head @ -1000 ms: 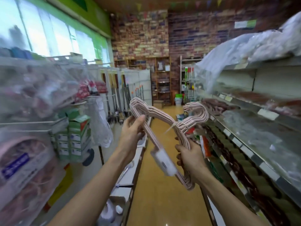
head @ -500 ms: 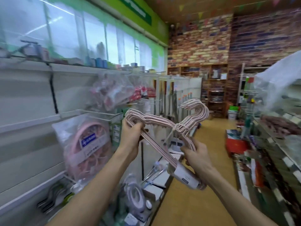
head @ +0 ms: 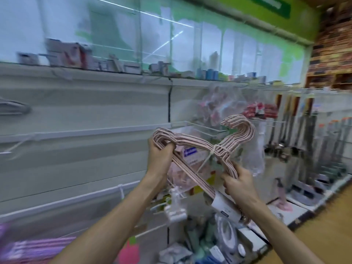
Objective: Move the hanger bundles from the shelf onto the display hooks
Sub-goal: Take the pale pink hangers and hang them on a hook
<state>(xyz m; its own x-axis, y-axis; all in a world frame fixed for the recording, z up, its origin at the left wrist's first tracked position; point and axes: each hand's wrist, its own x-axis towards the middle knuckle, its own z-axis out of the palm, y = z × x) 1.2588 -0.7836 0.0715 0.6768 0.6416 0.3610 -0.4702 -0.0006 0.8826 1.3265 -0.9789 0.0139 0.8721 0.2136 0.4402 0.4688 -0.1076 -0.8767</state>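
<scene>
The left hand (head: pixel 159 155) is wrapped around one shoulder end of the pink hanger bundle (head: pixel 198 149), and the right hand (head: pixel 239 184) is closed on the other arm just above its paper label (head: pixel 225 206), so the bundle hangs in the air before the white slat wall (head: pixel 85 111). This looks like the carrying step, with the bundle not yet hung. Next, the bunched hooks must be slid over a bare display hook (head: pixel 202 127) just behind.
</scene>
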